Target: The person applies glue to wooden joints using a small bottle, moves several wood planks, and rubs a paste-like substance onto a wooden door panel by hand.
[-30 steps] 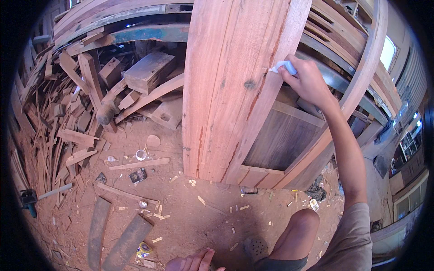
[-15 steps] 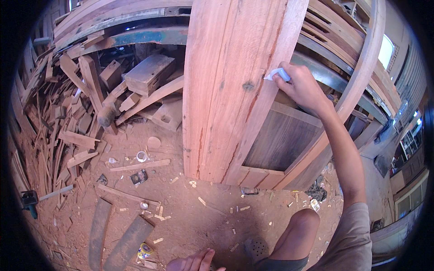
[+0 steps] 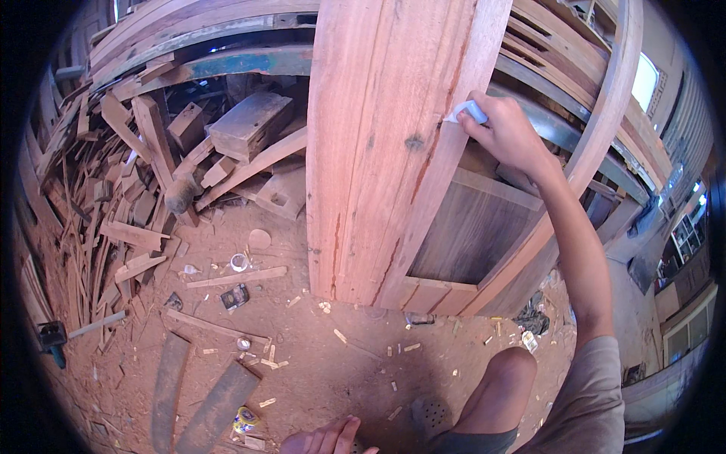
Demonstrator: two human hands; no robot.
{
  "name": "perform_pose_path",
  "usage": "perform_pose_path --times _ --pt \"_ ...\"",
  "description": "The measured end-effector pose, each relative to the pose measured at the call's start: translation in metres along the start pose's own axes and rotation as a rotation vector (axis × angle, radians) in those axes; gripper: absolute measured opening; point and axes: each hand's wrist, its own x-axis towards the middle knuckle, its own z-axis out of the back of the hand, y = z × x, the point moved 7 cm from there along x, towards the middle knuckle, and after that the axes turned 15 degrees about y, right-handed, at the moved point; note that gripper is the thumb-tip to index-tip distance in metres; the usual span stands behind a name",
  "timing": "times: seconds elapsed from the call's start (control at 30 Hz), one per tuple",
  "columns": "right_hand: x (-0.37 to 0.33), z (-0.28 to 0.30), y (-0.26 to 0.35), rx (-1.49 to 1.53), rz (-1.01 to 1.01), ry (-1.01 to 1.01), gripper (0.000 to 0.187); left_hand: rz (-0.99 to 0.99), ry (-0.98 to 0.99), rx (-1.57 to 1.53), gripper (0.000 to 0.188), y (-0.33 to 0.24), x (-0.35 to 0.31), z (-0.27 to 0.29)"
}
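Note:
My right hand (image 3: 508, 132) is closed round a small white squeeze bottle (image 3: 473, 112). The bottle's narrow tip points left and meets a groove in a tall reddish wooden panel (image 3: 370, 174), near its right side. Dark reddish streaks (image 3: 420, 181) run along the panel's grooves, and a dark knot (image 3: 414, 141) lies left of the bottle. At the lower edge my left hand (image 3: 325, 439) rests near my lap with fingers stretched out, partly cut off by the frame. Nothing shows in it.
A wooden frame with a dark inset panel (image 3: 473, 227) stands just right of the reddish one. Scrap wood (image 3: 128, 189) is heaped at the left. Two dark boards (image 3: 215, 405), a yellow tin (image 3: 243, 418) and wood chips lie on the dirt floor. Long planks (image 3: 204, 34) are stacked behind.
My right hand and the bottle have moved slightly up along the same groove. The left hand has hardly moved.

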Motion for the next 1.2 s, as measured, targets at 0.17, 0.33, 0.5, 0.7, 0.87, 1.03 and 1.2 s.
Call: perform_pose_path --times 0.17,0.33,0.5,0.7,0.87,1.03,1.2 --pt "0.006 0.008 0.001 0.000 0.008 -0.012 0.026 0.000 0.007 -0.014 0.054 0.002 -0.002 -0.002" --pt "0.006 0.012 -0.002 -0.010 0.000 -0.017 0.026 0.011 0.003 -0.002 0.052 0.001 -0.002 -0.002" --pt "0.008 0.020 -0.003 -0.024 -0.020 -0.044 0.026 -0.008 -0.009 0.005 0.051 -0.001 0.001 0.000" --pt "-0.014 0.027 -0.018 0.204 -0.111 -0.414 0.029 0.037 0.019 0.066 0.048 0.002 0.011 -0.004" --pt "-0.044 -0.052 -0.038 1.249 -0.412 -0.354 0.024 0.225 0.095 0.080 0.046 0.011 0.019 -0.007" --pt "-0.085 -0.126 0.006 2.118 -0.657 -0.175 0.024 0.266 0.011 -0.099 0.045 0.021 0.031 0.003" --pt "-0.198 -0.145 0.073 2.346 -1.101 0.106 0.032 0.473 0.133 -0.259 0.043 0.065 0.024 -0.044"
